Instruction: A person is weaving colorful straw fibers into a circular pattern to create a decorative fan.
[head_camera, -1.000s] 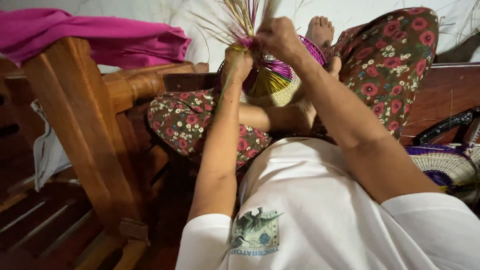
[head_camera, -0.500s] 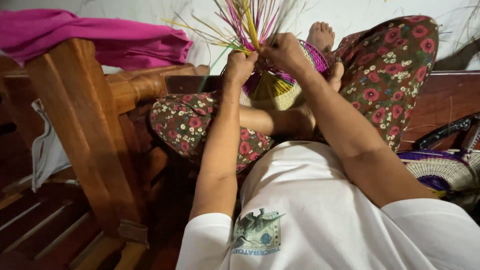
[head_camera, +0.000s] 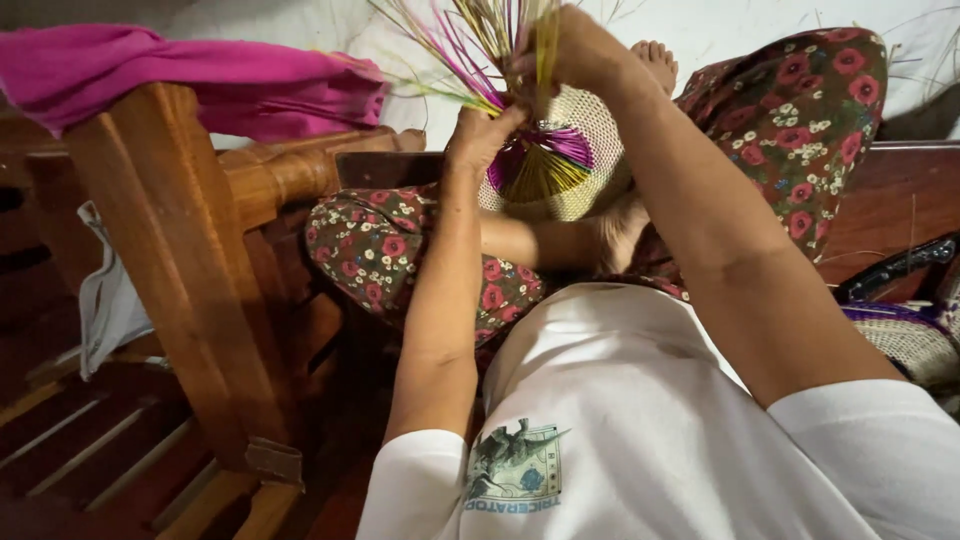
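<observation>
Between both grips, woven basket (head_camera: 560, 165)

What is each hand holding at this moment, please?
Left hand: closed on the basket at the strand bases.
Right hand: closed on the strands.

The straws (head_camera: 470, 35) run off the top edge; my right grip (head_camera: 575, 50) hides where they meet the basket (head_camera: 590, 130).

Thin, stiff dyed straw strands (head_camera: 480, 40) fan above both closed hands, the half-woven basket (head_camera: 585, 150) below them looks matt and coarsely textured, and left of the grip stands a smooth, lightly glossy wooden frame (head_camera: 180, 270) draped with soft magenta cloth (head_camera: 200, 80).
</observation>
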